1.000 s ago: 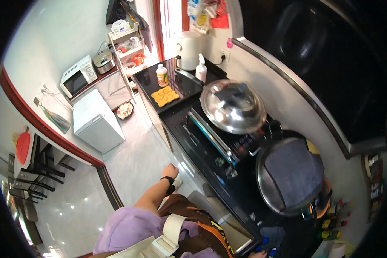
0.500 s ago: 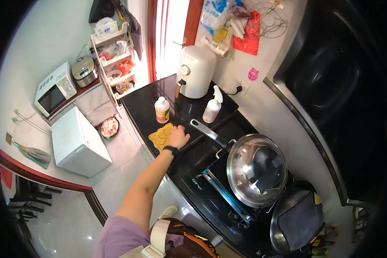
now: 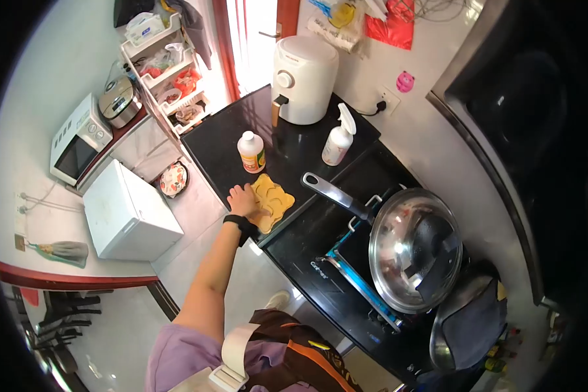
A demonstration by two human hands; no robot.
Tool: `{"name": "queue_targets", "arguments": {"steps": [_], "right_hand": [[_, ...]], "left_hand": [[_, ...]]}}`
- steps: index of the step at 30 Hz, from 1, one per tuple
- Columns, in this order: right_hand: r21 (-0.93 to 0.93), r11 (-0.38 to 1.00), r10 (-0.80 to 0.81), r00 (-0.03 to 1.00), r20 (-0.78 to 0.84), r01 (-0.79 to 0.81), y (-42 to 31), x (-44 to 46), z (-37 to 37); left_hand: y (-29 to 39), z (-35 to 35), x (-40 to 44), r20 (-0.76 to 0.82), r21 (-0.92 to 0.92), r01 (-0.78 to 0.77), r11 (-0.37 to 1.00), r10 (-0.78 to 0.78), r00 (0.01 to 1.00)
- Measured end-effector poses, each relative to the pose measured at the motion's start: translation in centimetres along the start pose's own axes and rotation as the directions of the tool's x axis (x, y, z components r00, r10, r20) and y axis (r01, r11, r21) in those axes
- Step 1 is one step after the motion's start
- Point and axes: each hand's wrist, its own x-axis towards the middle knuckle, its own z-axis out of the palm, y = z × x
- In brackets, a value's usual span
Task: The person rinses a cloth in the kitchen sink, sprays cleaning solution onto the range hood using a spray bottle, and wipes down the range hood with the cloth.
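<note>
My left hand (image 3: 245, 202), with a black band (image 3: 240, 225) on its wrist, lies palm down at the left edge of a yellow cloth (image 3: 276, 201) on the black counter. Its fingers are spread, and the thumb side touches the cloth. The cloth is crumpled, with a wavy outline. Just behind it stands a white bottle (image 3: 251, 151) with a colourful label and a white cap. A white spray bottle (image 3: 338, 144) is further right. My right hand is out of view.
A lidded pan (image 3: 415, 251) sits on the cooktop, its handle (image 3: 333, 189) pointing toward the spray bottle. A wok (image 3: 444, 340) with a dark cloth (image 3: 480, 333) stands to the right. At the back is a white air fryer (image 3: 305, 81). The counter's front edge (image 3: 209, 179) runs beside my arm.
My left hand has shifted from the right side of the yellow cloth to its left side. The view has turned slightly; the bottles and pan stay in place on the counter.
</note>
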Motion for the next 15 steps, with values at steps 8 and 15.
{"name": "queue_targets", "arguments": {"steps": [8, 15], "right_hand": [[0.473, 0.88, -0.058, 0.981, 0.184, -0.036, -4.2, 2.0, 3.0], [0.473, 0.881, -0.116, 0.973, 0.2, 0.008, -3.2, 0.7, 5.5]], "left_hand": [[-2.7, 1.7, 2.8, 0.066, -0.362, 0.107, 0.926, -0.089, 0.994], [-6.5, 1.2, 2.2, 0.376, -0.758, 0.326, 0.566, -0.029, 0.926]]}}
